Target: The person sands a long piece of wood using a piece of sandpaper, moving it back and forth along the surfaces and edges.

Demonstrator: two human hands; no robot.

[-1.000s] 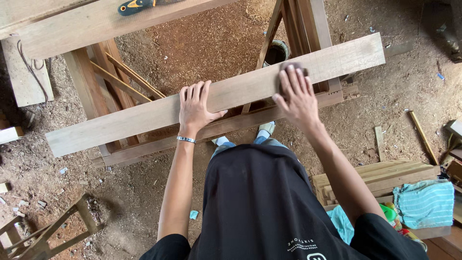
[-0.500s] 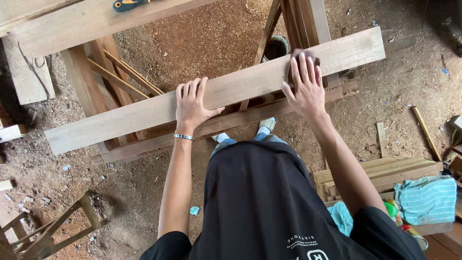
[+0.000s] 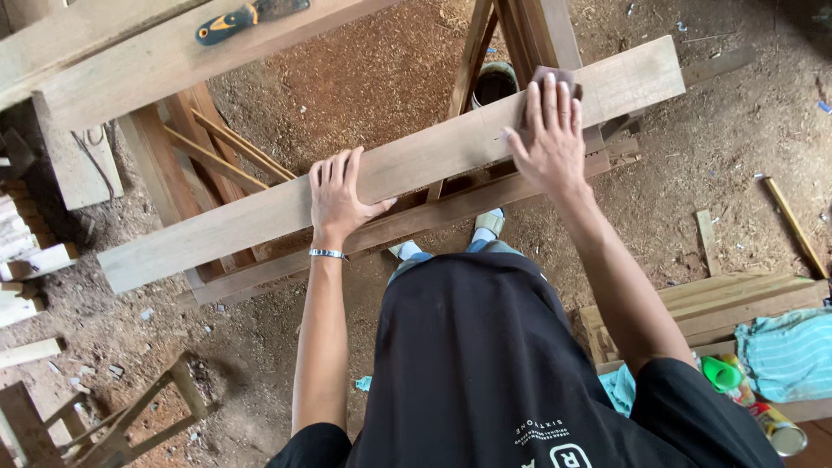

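A long pale wooden plank (image 3: 260, 217) lies across a wooden frame (image 3: 217, 165), running from lower left to upper right. My left hand (image 3: 336, 192) rests flat on the plank's middle, fingers spread, a bracelet on the wrist. My right hand (image 3: 548, 137) presses a small dark sanding pad (image 3: 555, 76) flat onto the plank further right; only the pad's top edge shows past my fingertips.
A tool with a yellow-and-black handle (image 3: 234, 21) lies on a second plank (image 3: 156, 61) at the top left. A dark pot (image 3: 496, 85) stands on the sawdust floor under the frame. Stacked boards (image 3: 719, 299), a striped cloth (image 3: 790, 351) and cans (image 3: 776, 426) lie at the right.
My right hand has slid the sanding pad along the plank toward its right end. My left hand has stayed in place on the plank.
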